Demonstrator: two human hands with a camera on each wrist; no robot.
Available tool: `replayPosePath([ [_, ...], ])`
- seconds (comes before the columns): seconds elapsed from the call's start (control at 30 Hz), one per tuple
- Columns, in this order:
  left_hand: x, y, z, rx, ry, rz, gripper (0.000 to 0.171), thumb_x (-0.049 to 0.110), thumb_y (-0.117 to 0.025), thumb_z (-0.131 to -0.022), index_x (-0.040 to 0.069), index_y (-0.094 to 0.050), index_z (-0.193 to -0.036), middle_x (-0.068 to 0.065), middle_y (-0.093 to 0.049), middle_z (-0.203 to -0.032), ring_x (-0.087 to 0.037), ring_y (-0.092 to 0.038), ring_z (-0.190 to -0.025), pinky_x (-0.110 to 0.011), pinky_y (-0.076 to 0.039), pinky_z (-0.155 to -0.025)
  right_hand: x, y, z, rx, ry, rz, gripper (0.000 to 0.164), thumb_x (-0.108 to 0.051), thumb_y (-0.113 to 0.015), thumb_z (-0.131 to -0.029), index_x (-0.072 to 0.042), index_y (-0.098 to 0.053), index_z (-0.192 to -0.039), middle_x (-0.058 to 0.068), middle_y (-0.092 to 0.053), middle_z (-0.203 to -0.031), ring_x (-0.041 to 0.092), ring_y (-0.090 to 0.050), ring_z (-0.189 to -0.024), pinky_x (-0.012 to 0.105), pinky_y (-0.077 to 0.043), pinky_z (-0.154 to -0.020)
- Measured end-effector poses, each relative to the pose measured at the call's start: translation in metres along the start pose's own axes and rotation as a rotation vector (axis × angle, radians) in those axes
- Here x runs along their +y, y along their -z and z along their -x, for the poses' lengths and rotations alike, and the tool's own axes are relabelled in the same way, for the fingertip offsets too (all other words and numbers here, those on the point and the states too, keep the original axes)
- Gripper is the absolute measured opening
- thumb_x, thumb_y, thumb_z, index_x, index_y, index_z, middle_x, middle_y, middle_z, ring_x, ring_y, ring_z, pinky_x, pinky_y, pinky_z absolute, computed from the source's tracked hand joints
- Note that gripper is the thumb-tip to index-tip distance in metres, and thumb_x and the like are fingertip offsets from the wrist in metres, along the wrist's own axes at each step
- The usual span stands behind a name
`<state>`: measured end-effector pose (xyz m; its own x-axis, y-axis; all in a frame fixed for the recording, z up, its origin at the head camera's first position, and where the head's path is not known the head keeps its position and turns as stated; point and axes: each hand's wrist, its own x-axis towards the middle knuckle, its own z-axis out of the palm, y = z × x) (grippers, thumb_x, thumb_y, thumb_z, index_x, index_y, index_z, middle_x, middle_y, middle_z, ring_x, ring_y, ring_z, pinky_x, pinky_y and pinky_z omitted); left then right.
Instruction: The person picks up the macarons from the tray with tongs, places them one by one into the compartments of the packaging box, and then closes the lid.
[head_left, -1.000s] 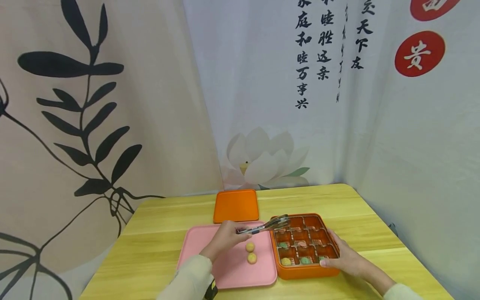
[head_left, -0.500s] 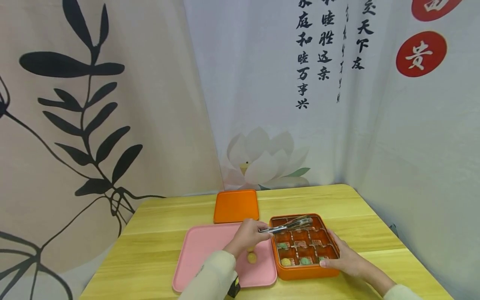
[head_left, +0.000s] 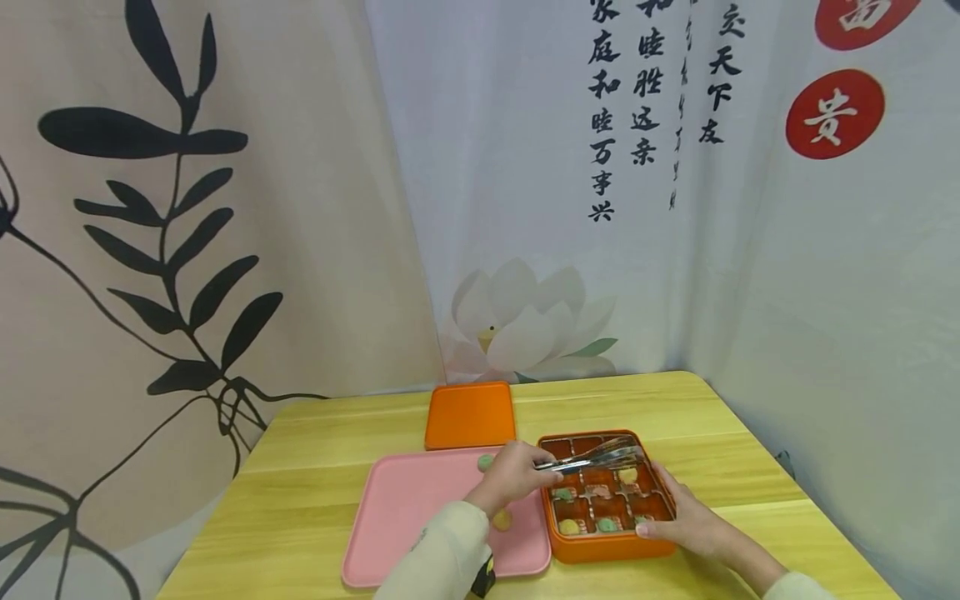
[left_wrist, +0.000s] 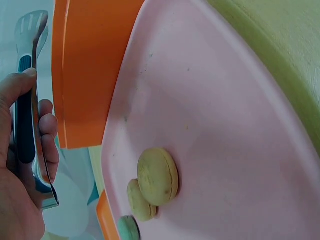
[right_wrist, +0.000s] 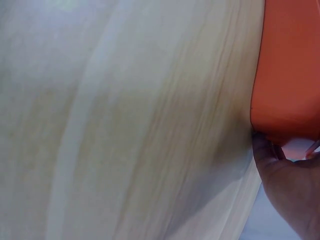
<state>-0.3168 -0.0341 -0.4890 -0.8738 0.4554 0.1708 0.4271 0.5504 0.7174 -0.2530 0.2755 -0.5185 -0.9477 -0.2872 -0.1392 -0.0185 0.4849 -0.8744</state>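
Observation:
My left hand (head_left: 516,477) grips metal tongs (head_left: 588,460) with dark handle grips, their tips reaching over the back of the orange box (head_left: 611,547). A yellow macaron (head_left: 627,476) shows just below the tips, at the right compartment of the middle row. Green, pink and yellow macarons sit in other compartments. My right hand (head_left: 690,521) holds the box by its right side, thumb at the front corner. Left of the box lies a pink tray (head_left: 390,517) bearing two yellow macarons (left_wrist: 157,176) and a green macaron (left_wrist: 128,228); my left arm partly covers them in the head view.
A flat orange lid (head_left: 470,414) lies behind the tray on the wood-grain table (head_left: 300,500). A printed curtain (head_left: 337,208) hangs right behind the table. The box stands against the tray's right edge.
My left hand has carried the tongs rightward from over the tray to over the box. A yellow macaron now shows below their tips. My right hand stays on the box.

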Motion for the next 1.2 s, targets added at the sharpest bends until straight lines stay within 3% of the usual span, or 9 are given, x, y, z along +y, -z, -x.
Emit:
replayPosePath([
  [0.13, -0.001, 0.006, 0.002, 0.012, 0.018, 0.010, 0.020, 0.028, -0.079, -0.086, 0.015, -0.078, -0.100, 0.009, -0.071, -0.085, -0.006, -0.029, -0.044, -0.022, -0.037, -0.048, -0.001, -0.001, 0.000, -0.008, -0.013, -0.003, 0.111, -0.029, -0.077, -0.087, -0.003, 0.006, -0.157, 0.038, -0.003, -0.151, 0.060, -0.015, -0.135, 0.072, -0.024, -0.102],
  [0.3, -0.005, 0.018, 0.004, 0.023, 0.017, -0.026, 0.031, 0.031, -0.079, -0.085, 0.013, -0.077, -0.110, 0.001, -0.073, -0.106, -0.008, -0.023, -0.043, -0.024, -0.045, -0.060, -0.003, 0.000, 0.001, -0.014, 0.017, -0.004, 0.111, -0.027, -0.077, -0.087, -0.003, 0.006, -0.157, 0.040, -0.003, -0.150, 0.062, -0.017, -0.134, 0.071, -0.026, -0.102],
  [0.6, -0.023, 0.046, 0.009, 0.070, 0.004, 0.050, 0.013, 0.022, -0.081, -0.083, 0.015, -0.078, -0.094, 0.009, -0.068, -0.078, -0.007, -0.047, -0.059, -0.022, -0.042, -0.054, 0.001, 0.004, 0.001, -0.041, -0.011, 0.023, 0.112, -0.030, -0.075, -0.089, 0.001, 0.010, -0.155, 0.038, 0.003, -0.153, 0.062, -0.005, -0.136, 0.074, -0.021, -0.102],
  [0.9, -0.049, 0.082, 0.031, 0.125, 0.071, 0.039, 0.010, 0.027, -0.080, -0.083, 0.020, -0.074, -0.084, 0.005, -0.065, -0.070, -0.012, -0.052, -0.062, -0.026, -0.042, -0.055, -0.004, 0.001, 0.004, -0.047, -0.007, 0.052, 0.111, -0.032, -0.074, -0.089, 0.000, 0.009, -0.155, 0.039, 0.002, -0.153, 0.063, -0.003, -0.136, 0.076, -0.021, -0.099],
  [0.97, -0.056, 0.089, 0.037, 0.146, 0.067, 0.007, 0.010, 0.027, -0.081, -0.082, 0.021, -0.074, -0.084, 0.006, -0.063, -0.070, -0.012, -0.050, -0.063, -0.026, -0.042, -0.055, -0.005, 0.000, 0.004, -0.047, 0.003, 0.048, 0.110, -0.031, -0.074, -0.089, 0.000, 0.009, -0.155, 0.039, -0.001, -0.153, 0.062, -0.006, -0.136, 0.074, -0.024, -0.099],
  [1.1, -0.071, 0.103, 0.047, 0.182, 0.069, -0.042, 0.011, 0.027, -0.081, -0.082, 0.020, -0.073, -0.084, 0.006, -0.059, -0.070, -0.011, -0.048, -0.061, -0.026, -0.041, -0.054, -0.004, -0.001, 0.000, -0.073, 0.066, -0.013, 0.107, -0.025, -0.072, -0.092, -0.001, 0.010, -0.155, 0.039, -0.012, -0.151, 0.054, -0.030, -0.133, 0.059, -0.039, -0.099],
  [1.2, -0.081, 0.113, 0.056, 0.198, 0.097, -0.049, 0.011, 0.026, -0.081, -0.083, 0.019, -0.073, -0.086, 0.005, -0.060, -0.072, -0.011, -0.048, -0.062, -0.026, -0.042, -0.055, -0.004, -0.002, -0.003, -0.079, 0.083, -0.041, 0.106, -0.022, -0.072, -0.092, -0.002, 0.010, -0.156, 0.039, -0.016, -0.148, 0.049, -0.039, -0.129, 0.052, -0.044, -0.096],
])
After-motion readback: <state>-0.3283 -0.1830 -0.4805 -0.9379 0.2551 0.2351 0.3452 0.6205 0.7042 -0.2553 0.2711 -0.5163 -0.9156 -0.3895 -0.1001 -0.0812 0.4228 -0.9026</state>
